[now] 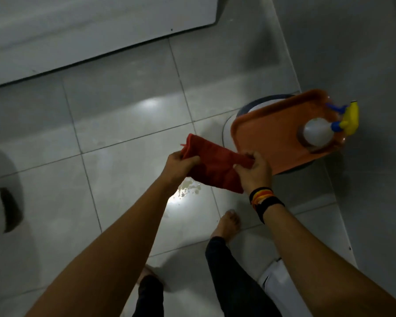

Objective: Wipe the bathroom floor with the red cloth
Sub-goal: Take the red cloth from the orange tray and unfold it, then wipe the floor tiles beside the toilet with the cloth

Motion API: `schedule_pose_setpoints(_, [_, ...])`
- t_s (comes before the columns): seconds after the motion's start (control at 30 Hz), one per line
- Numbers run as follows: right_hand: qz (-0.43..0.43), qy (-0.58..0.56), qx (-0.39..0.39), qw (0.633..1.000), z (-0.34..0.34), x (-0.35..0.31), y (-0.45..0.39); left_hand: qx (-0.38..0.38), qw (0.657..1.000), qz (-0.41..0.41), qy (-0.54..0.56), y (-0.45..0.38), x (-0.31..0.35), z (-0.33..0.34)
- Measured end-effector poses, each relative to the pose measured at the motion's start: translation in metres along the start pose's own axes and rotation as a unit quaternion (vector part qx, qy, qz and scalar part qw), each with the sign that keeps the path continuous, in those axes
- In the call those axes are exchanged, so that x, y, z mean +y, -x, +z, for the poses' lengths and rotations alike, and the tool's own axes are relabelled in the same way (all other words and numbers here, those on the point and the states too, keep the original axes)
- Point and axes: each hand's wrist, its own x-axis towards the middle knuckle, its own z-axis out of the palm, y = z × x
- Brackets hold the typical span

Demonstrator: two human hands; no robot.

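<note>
I hold the red cloth (pixel 215 167) in the air with both hands, stretched between them above the grey tiled floor (pixel 128 124). My left hand (pixel 180 167) grips its left end and my right hand (pixel 254 172) pinches its right edge. A small wet patch with pale specks (pixel 188 189) lies on the tiles just below the cloth, lit by a bright glare.
An orange tray (pixel 268 136) rests on a round white stool at the right, carrying a white spray bottle (pixel 318 133) with a yellow and blue head. A white fixture (pixel 0 197) sits at the left edge. My bare feet (pixel 228 223) stand on the tiles below.
</note>
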Motion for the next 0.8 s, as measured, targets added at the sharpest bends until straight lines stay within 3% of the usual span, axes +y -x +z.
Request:
schedule_pose_setpoints(0.23, [-0.028, 0.166, -0.056, 0.984, 0.115, 0.107, 0.05, 0.018, 0.99, -0.09, 0.108, 0.012, -0.169, -0.08])
schedule_pose_setpoints(0.47, [-0.09, 0.314, -0.091, 0.941, 0.213, 0.245, -0.024, -0.014, 0.977, -0.157, 0.145, -0.062, -0.361, -0.058])
schedule_pose_setpoints(0.53, [-0.121, 0.341, -0.076, 0.929, 0.224, 0.263, -0.052, -0.028, 0.985, -0.151, 0.074, -0.084, -0.39, -0.045])
schedule_pose_setpoints(0.6, [-0.152, 0.351, -0.038, 0.923, 0.235, 0.279, -0.072, 0.009, 0.993, -0.093, -0.077, -0.106, -0.411, -0.036])
schedule_pose_setpoints(0.7, [-0.154, 0.389, -0.023, 0.908, 0.249, 0.312, -0.072, 0.117, 0.952, 0.049, -0.279, -0.143, -0.429, -0.054])
schedule_pose_setpoints(0.8, [-0.081, 0.396, -0.026, 0.914, 0.27, 0.352, -0.067, 0.131, 0.911, 0.112, -0.374, -0.193, -0.435, -0.092])
